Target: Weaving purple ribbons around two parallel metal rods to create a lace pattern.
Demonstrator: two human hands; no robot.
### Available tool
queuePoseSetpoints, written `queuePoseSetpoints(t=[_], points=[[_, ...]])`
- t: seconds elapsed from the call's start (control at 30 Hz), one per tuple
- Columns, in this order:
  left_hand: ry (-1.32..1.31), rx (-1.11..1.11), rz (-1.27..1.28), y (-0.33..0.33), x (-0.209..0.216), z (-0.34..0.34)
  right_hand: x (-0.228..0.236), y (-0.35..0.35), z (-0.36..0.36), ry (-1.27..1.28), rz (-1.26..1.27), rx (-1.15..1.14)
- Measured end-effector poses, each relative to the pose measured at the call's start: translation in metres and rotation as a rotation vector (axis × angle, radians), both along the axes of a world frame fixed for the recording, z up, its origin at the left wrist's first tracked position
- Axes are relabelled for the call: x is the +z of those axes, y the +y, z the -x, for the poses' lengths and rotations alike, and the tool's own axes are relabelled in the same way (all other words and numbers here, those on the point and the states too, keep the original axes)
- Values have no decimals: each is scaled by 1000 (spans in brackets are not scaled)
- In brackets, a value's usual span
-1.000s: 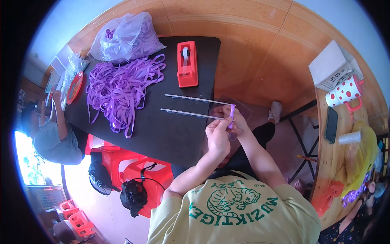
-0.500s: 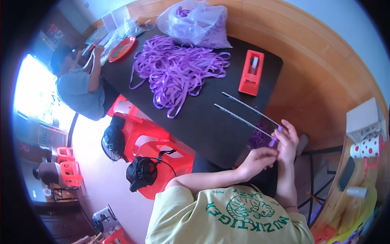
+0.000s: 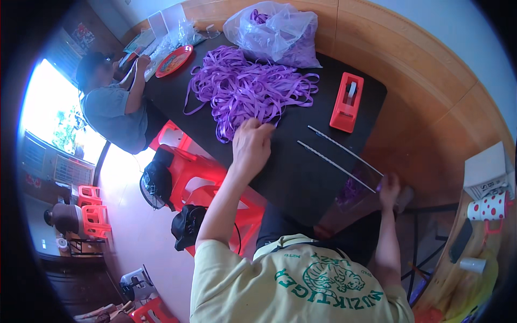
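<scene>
A tangled heap of purple ribbon [image 3: 250,89] lies on the dark table [image 3: 291,183]. My left hand [image 3: 251,151] is at the heap's near edge, fingers curled in against the ribbon; its fingertips are partly hidden. Beyond the table's right corner, my right hand [image 3: 390,192] is lowered and closed, somewhat blurred, with a bit of purple ribbon [image 3: 379,187] showing at its fingers. Two thin twisted metal rods [image 3: 336,167] jut side by side over the table, their near ends by my right hand.
A red tape dispenser [image 3: 347,103] stands at the table's right. Behind the heap sits a clear bag of purple ribbon [image 3: 272,35]. A red plate [image 3: 174,61] lies far left, near a seated person [image 3: 116,110]. Red stools [image 3: 199,172] carrying black items stand along the table's left side.
My left hand has left my right hand and reached forward and left to the ribbon heap. My right hand has dropped slightly away from the rods' near ends. The view has shifted a little.
</scene>
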State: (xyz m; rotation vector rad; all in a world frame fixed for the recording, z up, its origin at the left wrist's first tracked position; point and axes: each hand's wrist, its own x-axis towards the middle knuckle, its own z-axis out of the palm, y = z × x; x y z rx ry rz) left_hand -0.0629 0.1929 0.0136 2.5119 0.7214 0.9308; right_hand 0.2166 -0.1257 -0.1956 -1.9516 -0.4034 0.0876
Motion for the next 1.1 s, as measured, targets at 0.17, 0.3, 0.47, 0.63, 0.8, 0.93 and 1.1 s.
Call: queuePoseSetpoints(t=[0.17,0.3,0.47,0.63,0.8,0.93,1.1], points=[[281,56,-312,16,-9,-9,-42,-9,-6,-64,254,-40],[160,-85,-293,0,-11,-6,47,2,30,-419,-97,-58],[-63,-571,-140,-89,17,-19,198,18,115,-592,-264,291],[-109,-850,182,-144,10,-29,217,45,139,-553,-304,861],[-157,-841,376,-163,21,-23,197,22,146,-108,-462,844],[-225,-899,272,-177,26,-23,216,-4,130,-7,-461,782],[-257,-882,588,-197,22,-44,230,-22,113,-406,-335,793]])
